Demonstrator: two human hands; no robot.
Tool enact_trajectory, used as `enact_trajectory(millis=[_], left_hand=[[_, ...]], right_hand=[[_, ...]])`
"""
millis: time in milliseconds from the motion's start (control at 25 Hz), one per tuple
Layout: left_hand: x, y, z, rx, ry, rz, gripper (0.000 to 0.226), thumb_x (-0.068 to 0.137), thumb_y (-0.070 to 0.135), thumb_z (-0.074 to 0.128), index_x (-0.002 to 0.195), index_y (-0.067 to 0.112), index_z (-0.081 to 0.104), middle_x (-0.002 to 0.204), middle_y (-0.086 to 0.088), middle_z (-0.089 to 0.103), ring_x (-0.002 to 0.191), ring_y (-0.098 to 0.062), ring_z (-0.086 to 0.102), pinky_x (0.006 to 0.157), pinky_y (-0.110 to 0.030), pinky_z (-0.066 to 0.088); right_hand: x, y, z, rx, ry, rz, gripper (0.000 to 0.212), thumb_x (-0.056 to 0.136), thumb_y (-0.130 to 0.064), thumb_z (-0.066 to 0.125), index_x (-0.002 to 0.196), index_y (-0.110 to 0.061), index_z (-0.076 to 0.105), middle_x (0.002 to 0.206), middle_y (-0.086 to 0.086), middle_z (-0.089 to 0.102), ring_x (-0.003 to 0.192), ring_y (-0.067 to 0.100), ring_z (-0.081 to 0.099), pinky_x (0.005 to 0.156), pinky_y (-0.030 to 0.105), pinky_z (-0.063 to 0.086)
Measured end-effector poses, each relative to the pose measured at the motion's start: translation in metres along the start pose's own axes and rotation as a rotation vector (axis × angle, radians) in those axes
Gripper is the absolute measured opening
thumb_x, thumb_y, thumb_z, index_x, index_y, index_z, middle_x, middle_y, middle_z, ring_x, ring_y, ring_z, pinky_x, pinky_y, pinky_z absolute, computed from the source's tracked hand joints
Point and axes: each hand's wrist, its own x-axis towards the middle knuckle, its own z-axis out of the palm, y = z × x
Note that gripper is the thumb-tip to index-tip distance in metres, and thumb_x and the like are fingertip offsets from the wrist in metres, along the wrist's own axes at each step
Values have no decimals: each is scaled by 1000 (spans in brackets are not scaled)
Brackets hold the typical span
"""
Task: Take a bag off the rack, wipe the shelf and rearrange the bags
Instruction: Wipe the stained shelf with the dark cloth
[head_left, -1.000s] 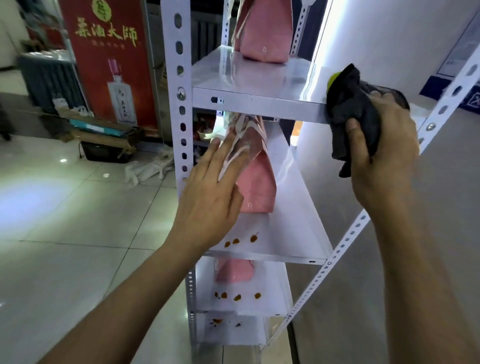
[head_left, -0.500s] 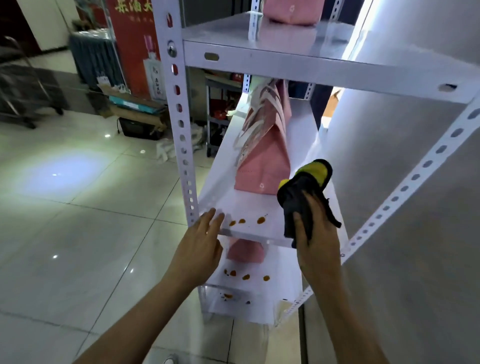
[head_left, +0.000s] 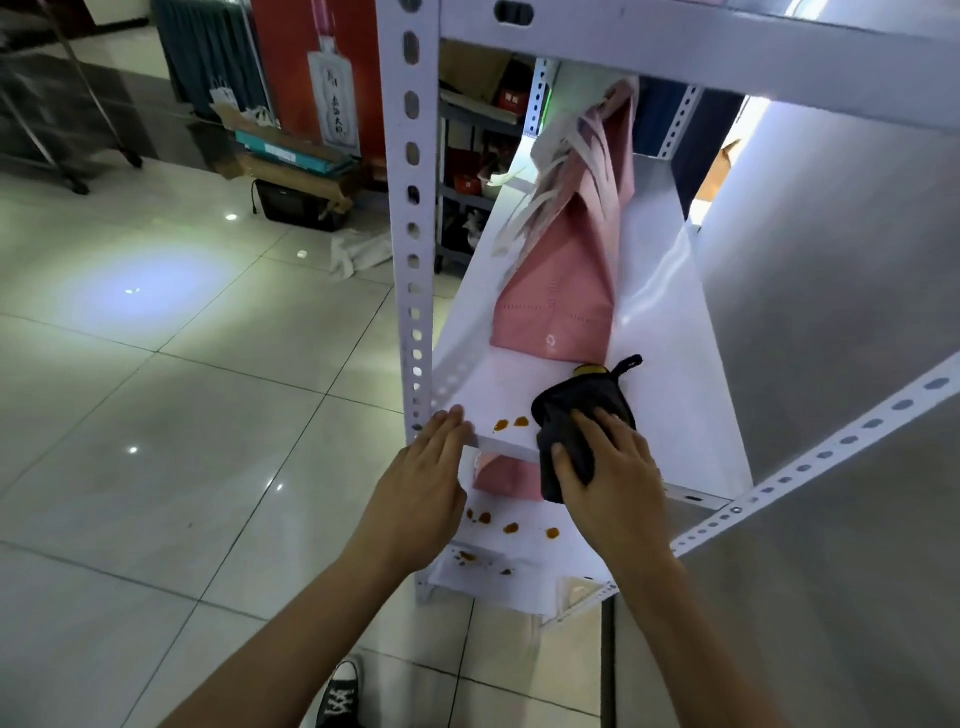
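A white metal rack stands before me, and its middle shelf (head_left: 670, 395) carries a row of pink bags (head_left: 566, 291) with white handles. Near the shelf's front edge lie two brown stains (head_left: 510, 423). My right hand (head_left: 613, 478) presses a dark cloth (head_left: 576, 415) with a yellow patch flat on the shelf, just right of the stains. My left hand (head_left: 421, 488) rests with fingers spread on the shelf's front left corner by the upright post (head_left: 413, 218). Below, another pink bag (head_left: 504, 478) shows on the lower shelf (head_left: 524, 540), which has several brown stains too.
A grey wall closes the right side. The tiled floor (head_left: 182, 415) spreads to the left, with boxes, a black crate (head_left: 296, 205) and a red poster (head_left: 322, 73) behind. The top shelf (head_left: 675, 47) overhangs above. My shoe (head_left: 340, 699) shows below.
My right hand brought the cloth down from the top shelf's edge onto the middle shelf. My left hand left the pink bag and settled on the shelf's front corner. The view tilted downward.
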Motion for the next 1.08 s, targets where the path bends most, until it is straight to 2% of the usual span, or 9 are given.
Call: enact_trajectory(millis=[240, 320, 400, 520, 640, 800, 920, 1000, 1080], left_hand=[[-4, 4, 0, -7, -3, -25, 68, 86, 8, 57, 150, 6, 34, 161, -12, 28, 148, -28, 29, 108, -39, 44], [-7, 6, 2, 7, 2, -35, 73, 82, 3, 59, 151, 4, 33, 159, -14, 31, 147, -30, 31, 107, -40, 45], [-9, 8, 2, 12, 1, -35, 79, 75, -4, 61, 149, 1, 35, 156, -17, 36, 144, -34, 35, 105, -41, 47], [-9, 8, -2, -7, 13, -15, 77, 73, -7, 59, 147, 0, 39, 153, -19, 40, 142, -36, 38, 106, -44, 47], [-10, 8, -7, -121, 31, -12, 66, 79, -5, 49, 145, 4, 40, 155, -13, 39, 146, -30, 33, 109, -39, 44], [-7, 8, -13, -203, 59, -47, 57, 84, 5, 46, 141, 6, 40, 146, -13, 48, 141, -28, 40, 92, -29, 50], [-6, 8, -12, -158, 53, -32, 55, 87, 6, 49, 141, 0, 41, 144, -16, 52, 141, -28, 41, 98, -34, 50], [-6, 7, -13, -118, 54, -21, 51, 89, 11, 43, 138, -2, 44, 144, -18, 51, 139, -29, 45, 98, -33, 49], [-5, 7, -13, -119, 41, -31, 48, 88, 6, 47, 135, -2, 47, 147, -17, 49, 139, -29, 44, 97, -31, 49]], right_hand=[[-16, -11, 3, -191, 132, 21, 45, 91, -33, 67, 131, -14, 65, 116, 16, 63, 96, 38, 58, 80, 47, 53], [-11, -14, 0, -174, 156, -32, 39, 91, -36, 62, 122, -14, 69, 113, 16, 64, 98, 38, 57, 87, 47, 50], [0, -22, 3, -129, 139, -89, 38, 91, -39, 57, 115, -13, 69, 119, 15, 63, 111, 37, 56, 100, 50, 47], [10, -42, 17, -29, 66, -115, 45, 95, -41, 50, 126, -11, 64, 139, 11, 60, 132, 32, 50, 113, 50, 41], [14, -53, 26, -8, 39, -126, 48, 97, -44, 47, 133, -15, 62, 139, 7, 63, 132, 31, 53, 110, 46, 41], [25, -74, 30, -13, -44, -175, 45, 95, -44, 49, 136, -29, 61, 141, -2, 61, 130, 28, 50, 105, 46, 37], [13, -72, 29, -12, -42, -164, 42, 95, -41, 51, 134, -29, 62, 139, -5, 62, 127, 26, 52, 102, 43, 37], [-2, -66, 27, -32, 11, -164, 41, 95, -40, 50, 132, -27, 64, 135, -6, 63, 123, 26, 53, 99, 43, 38], [0, -70, 27, -47, 24, -154, 41, 95, -40, 48, 128, -26, 66, 130, -4, 66, 117, 28, 55, 97, 43, 38]])
